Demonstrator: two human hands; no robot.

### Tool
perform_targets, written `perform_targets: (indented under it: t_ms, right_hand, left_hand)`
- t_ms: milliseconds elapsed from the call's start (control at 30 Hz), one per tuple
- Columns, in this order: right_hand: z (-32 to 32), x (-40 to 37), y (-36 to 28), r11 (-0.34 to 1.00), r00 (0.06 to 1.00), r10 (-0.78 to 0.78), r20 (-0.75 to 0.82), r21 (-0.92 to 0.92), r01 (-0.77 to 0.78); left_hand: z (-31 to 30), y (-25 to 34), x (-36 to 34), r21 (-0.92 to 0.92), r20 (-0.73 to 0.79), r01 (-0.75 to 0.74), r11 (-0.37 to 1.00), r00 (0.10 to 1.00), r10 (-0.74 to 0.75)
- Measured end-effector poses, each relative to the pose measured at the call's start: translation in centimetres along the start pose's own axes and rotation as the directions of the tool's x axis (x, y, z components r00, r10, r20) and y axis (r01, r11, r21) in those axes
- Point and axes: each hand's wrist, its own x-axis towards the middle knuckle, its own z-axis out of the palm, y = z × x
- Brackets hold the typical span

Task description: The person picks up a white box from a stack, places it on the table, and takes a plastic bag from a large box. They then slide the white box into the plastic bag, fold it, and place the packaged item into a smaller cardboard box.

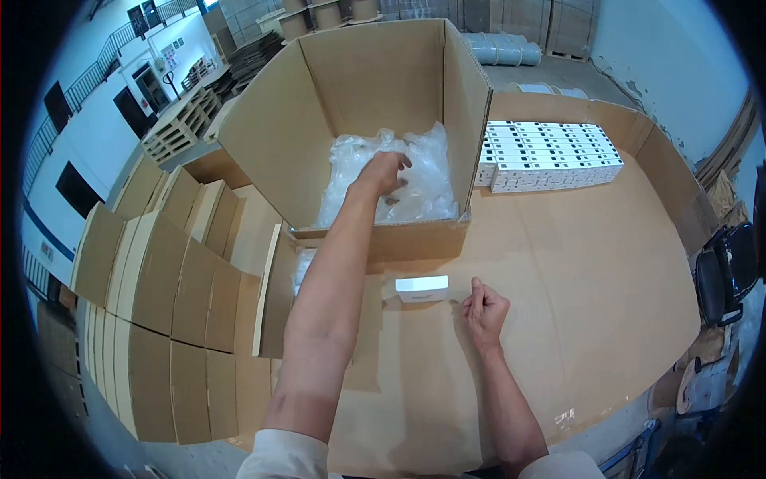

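My left hand (384,172) reaches into a large open cardboard box (371,76), over a heap of clear plastic bags (431,164). Its fingers are bent and a little apart, with nothing visible between them. On the brown table (574,271) in front of the box stands a small white box (422,289). Just to the right of it my right hand (485,312) rests near the tabletop, fingers curled into a loose fist and thumb on top. Nothing shows in that fist.
Stacked white boxes (558,160) with small dark marks sit at the back right. Brown cartons (183,319) are stacked at the left, beside a smaller carton (275,295) holding plastic. A low cardboard wall (674,176) edges the table; a black chair (726,271) stands beyond.
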Motion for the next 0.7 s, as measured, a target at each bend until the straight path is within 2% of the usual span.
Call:
perform_targets:
  t_ms: [33, 67, 167, 267, 367, 467, 567, 667, 700]
  right_hand:
    - [0.1, 0.2, -0.1, 1.000, 1.000, -0.008, -0.017, 0.006, 0.008]
    - [0.4, 0.2, -0.1, 1.000, 0.999, -0.012, -0.033, 0.012, 0.012]
    - [0.6, -0.2, -1.0, 0.996, 0.999, 0.041, -0.031, 0.077, -0.038]
    - [0.4, -0.1, -0.8, 0.993, 0.999, 0.048, -0.009, 0.104, -0.047]
    - [0.5, -0.2, -0.6, 0.993, 0.999, 0.038, -0.015, 0.111, -0.036]
    - [0.5, -0.2, -0.6, 0.994, 0.999, 0.037, -0.015, 0.105, -0.035]
    - [0.5, -0.2, -0.7, 0.995, 1.000, 0.014, -0.007, 0.096, -0.013]
    - [0.5, -0.3, -1.0, 0.995, 1.000, 0.008, -0.004, 0.095, -0.008]
    - [0.4, -0.3, -1.1, 0.995, 1.000, 0.012, -0.003, 0.097, -0.012]
  left_hand:
    - [0.2, -0.5, 0.3, 0.080, 0.087, -0.067, 0.995, 0.994, 0.060]
    - [0.8, -0.8, 0.9, 0.110, 0.225, 0.059, 0.992, 0.971, -0.083]
    - [0.1, 1.3, 1.1, 0.276, 0.345, 0.105, 0.955, 0.917, -0.200]
    - [0.8, 0.6, 0.5, 0.115, 0.227, 0.170, 0.979, 0.955, -0.192]
    - [0.3, 1.3, -0.1, 0.074, 0.270, 0.135, 0.988, 0.951, -0.150]
    - [1.5, 0.4, 0.9, 0.185, 0.370, 0.138, 0.973, 0.908, -0.199]
    - [1.6, -0.1, 0.7, 0.190, 0.211, 0.147, 0.971, 0.959, -0.187]
    - [1.1, 2.0, -0.4, 0.255, 0.092, 0.266, 0.930, 0.951, -0.297]
    - [1.3, 1.7, -0.1, 0.237, 0.161, 0.274, 0.932, 0.935, -0.315]
